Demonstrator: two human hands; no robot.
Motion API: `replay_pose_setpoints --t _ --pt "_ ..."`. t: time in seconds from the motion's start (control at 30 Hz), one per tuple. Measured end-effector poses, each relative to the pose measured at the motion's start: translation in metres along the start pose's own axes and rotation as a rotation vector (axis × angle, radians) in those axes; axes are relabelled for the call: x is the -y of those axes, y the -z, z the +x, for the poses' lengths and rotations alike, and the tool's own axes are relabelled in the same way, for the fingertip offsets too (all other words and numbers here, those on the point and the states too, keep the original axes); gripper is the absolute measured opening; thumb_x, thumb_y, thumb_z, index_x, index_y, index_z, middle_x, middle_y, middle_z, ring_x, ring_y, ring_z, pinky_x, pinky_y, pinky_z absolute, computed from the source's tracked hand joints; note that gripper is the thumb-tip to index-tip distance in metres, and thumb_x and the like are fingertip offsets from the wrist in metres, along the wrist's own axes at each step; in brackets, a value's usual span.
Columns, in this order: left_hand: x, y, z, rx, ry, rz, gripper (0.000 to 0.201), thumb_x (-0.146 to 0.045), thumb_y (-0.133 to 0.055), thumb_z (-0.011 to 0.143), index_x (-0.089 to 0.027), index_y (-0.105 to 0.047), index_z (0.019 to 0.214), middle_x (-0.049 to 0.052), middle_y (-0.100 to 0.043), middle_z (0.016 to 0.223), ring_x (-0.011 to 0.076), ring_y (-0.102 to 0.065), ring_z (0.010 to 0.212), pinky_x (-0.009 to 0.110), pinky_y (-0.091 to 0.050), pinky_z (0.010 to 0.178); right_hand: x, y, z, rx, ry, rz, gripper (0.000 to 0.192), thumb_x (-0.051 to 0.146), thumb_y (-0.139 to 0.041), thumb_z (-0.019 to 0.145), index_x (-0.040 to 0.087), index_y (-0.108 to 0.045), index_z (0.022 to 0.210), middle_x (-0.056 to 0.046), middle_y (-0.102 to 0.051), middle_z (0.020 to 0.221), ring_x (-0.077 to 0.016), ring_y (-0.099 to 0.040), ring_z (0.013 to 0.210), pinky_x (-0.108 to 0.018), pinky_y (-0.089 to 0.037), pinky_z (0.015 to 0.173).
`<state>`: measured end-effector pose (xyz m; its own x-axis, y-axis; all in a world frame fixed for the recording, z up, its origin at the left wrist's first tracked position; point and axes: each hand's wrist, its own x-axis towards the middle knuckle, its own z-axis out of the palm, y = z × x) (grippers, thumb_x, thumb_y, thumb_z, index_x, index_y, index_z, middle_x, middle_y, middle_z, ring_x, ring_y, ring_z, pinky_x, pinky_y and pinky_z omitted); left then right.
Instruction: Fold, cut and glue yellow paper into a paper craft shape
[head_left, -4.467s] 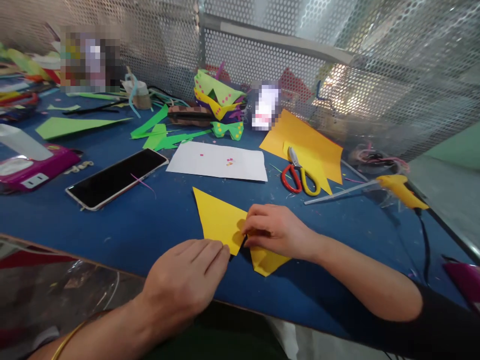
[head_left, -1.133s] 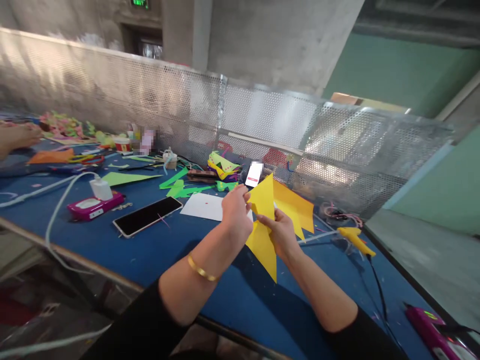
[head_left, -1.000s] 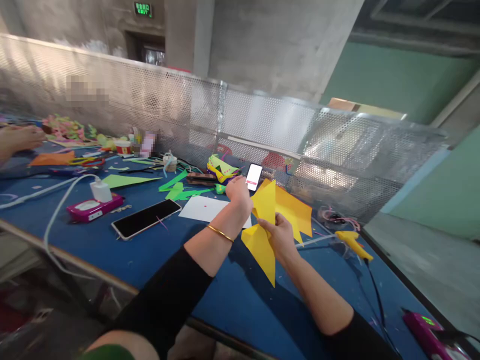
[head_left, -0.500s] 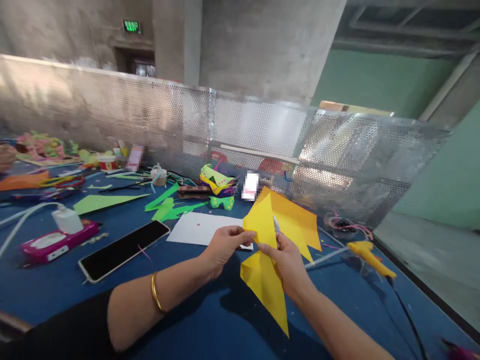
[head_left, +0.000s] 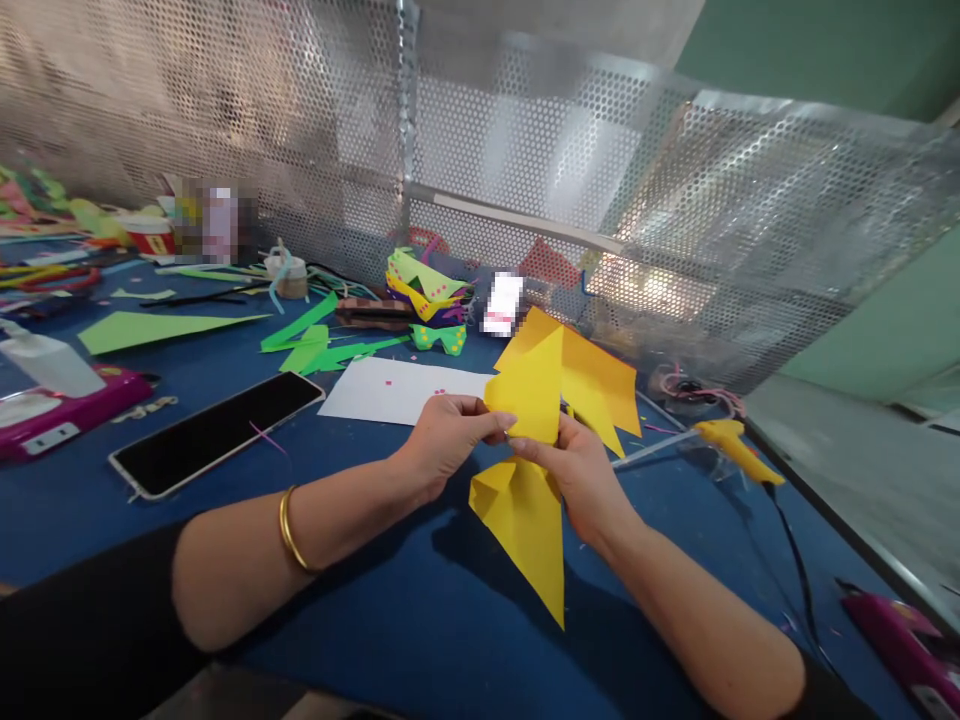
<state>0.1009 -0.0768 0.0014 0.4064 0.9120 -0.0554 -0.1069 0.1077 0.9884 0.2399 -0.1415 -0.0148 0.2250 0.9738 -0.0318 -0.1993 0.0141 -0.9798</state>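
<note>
Above blue table point(head_left: 315, 560), both hands point(head_left: 450, 440) pinch yellow paper point(head_left: 525, 480), tip pointing down.

Phone point(head_left: 214, 433) left of glue gun point(head_left: 739, 450)

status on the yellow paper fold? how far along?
Done: the yellow paper already shows creases and a folded flap at its lower left. In hand: left hand and right hand pinch it above the table. Left: final shape unclear; several folded pieces sit behind.
</note>
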Motion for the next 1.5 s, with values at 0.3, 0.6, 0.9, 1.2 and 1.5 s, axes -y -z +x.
replay_pose_setpoints --t 0.3,0.6,0.9,1.2,1.5 --pt "0.003 0.000 0.002 0.091 -0.044 -0.038 0.012 -0.026 -0.078 0.064 -0.017 -0.069 0.063 0.002 -0.067 0.066 0.0120 -0.058 0.063 0.027 -0.048 0.070 0.004 -0.002 -0.002 -0.048 0.026 0.077 0.042 0.027 -0.085 0.055 0.020 -0.072 0.095 -0.005 -0.077 0.095 -0.0259 -0.071 0.086 -0.039 -0.054 0.083" --pt "0.004 0.009 0.010 -0.033 -0.533 0.219 0.025 -0.024 -0.073 0.074 -0.022 -0.054 0.090 -0.002 -0.065 0.080 0.0138 -0.063 0.072 0.026 -0.050 0.069 0.007 0.004 0.003 -0.147 0.122 -0.092 0.041 0.027 -0.082 0.058 0.021 -0.070 0.097 -0.006 -0.076 0.097 -0.0258 -0.069 0.081 -0.038 -0.054 0.072" --pt "-0.007 0.016 0.010 -0.015 -0.583 0.483 0.011 -0.026 -0.073 0.074 -0.022 -0.067 0.066 -0.002 -0.069 0.067 0.0139 -0.060 0.065 0.024 -0.045 0.063 0.009 0.004 0.003 -0.059 0.148 -0.092 0.037 0.024 -0.080 0.059 0.021 -0.069 0.094 -0.003 -0.075 0.090 -0.0218 -0.068 0.076 -0.033 -0.052 0.071" --pt "-0.015 0.012 0.005 -0.026 -0.422 0.410 0.018 -0.025 -0.078 0.063 -0.020 -0.063 0.057 -0.001 -0.065 0.057 0.0127 -0.057 0.054 0.024 -0.043 0.053 0.016 0.005 0.002 -0.042 0.060 -0.103 0.031 0.028 -0.082 0.055 0.019 -0.068 0.081 0.000 -0.071 0.069 -0.0170 -0.062 0.060 -0.029 -0.047 0.058" --pt "-0.012 0.012 0.010 0.171 -0.224 0.160 0.022 -0.040 -0.074 0.069 -0.019 -0.070 0.067 0.002 -0.069 0.069 0.0156 -0.061 0.067 0.028 -0.048 0.068 0.018 0.008 0.002 -0.050 0.045 -0.058 0.028 0.027 -0.082 0.055 0.018 -0.070 0.078 0.000 -0.071 0.068 -0.0170 -0.062 0.059 -0.029 -0.048 0.058"
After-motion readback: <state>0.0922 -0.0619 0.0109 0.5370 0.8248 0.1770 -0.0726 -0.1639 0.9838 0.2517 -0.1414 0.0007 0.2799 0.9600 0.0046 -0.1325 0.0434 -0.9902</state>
